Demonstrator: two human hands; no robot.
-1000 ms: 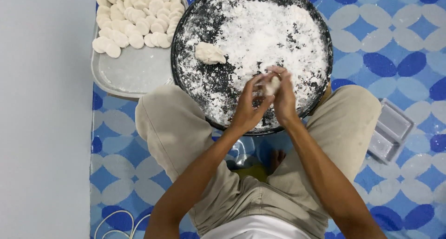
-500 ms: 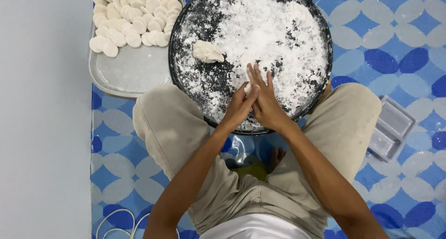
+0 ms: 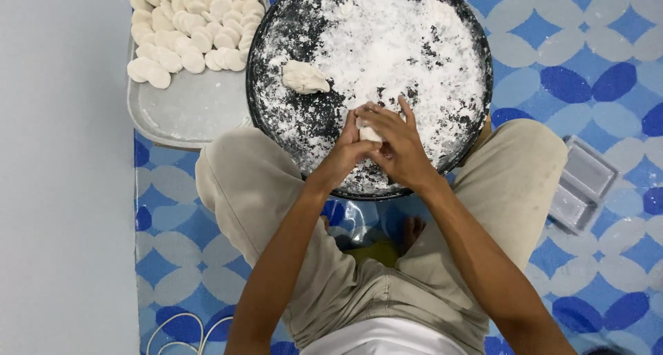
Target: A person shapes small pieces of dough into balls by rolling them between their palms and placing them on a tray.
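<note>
The small white lump of dough (image 3: 369, 132), rolled between flat palms half a second earlier, was now pinched between the left hand (image 3: 345, 155) and right hand (image 3: 397, 144) over the round, black, flour-dusted tray (image 3: 276, 148); shaping had apparently been begun.

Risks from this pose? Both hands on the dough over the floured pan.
1. The small dough piece is pinched between the left hand and right hand above the pan; a slip would likely just drop it into the flour.
2. The round dark pan seems to rest on the person's knees, so a leg shift might tip it and spill flour on the blue patterned mat.
3. The tray of finished discs sits right beside the pan and may get bumped.
</note>
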